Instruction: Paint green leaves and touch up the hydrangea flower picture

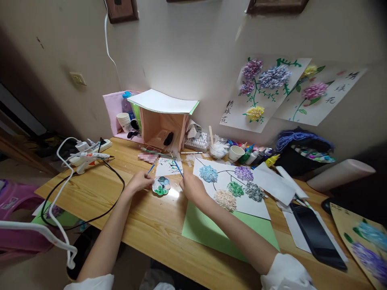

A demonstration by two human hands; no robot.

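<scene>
My right hand [193, 188] is closed round a blue paintbrush [178, 167], which points up and away over a paint-marked white sheet [168, 166]. Fingers pinched, my left hand [139, 181] has a thin blue stick [151, 168] rising from it, much like a brush handle. Its fingertips also meet the rim of a flower-shaped palette [161, 186] with green, white and dark paint. Beside my right hand lies a white picture sheet [205, 198] with raised hydrangea blooms in blue, purple, green, grey and cream. Green paper [229, 233] sticks out under it.
A glue gun [90, 157] and cables lie on the left, beside a power strip [104, 145]. An open box [163, 129], a paper cup [236, 153], a bowl of white stuff [218, 150] and paint bottles [249, 154] stand at the back. A phone [317, 235] rests on the right.
</scene>
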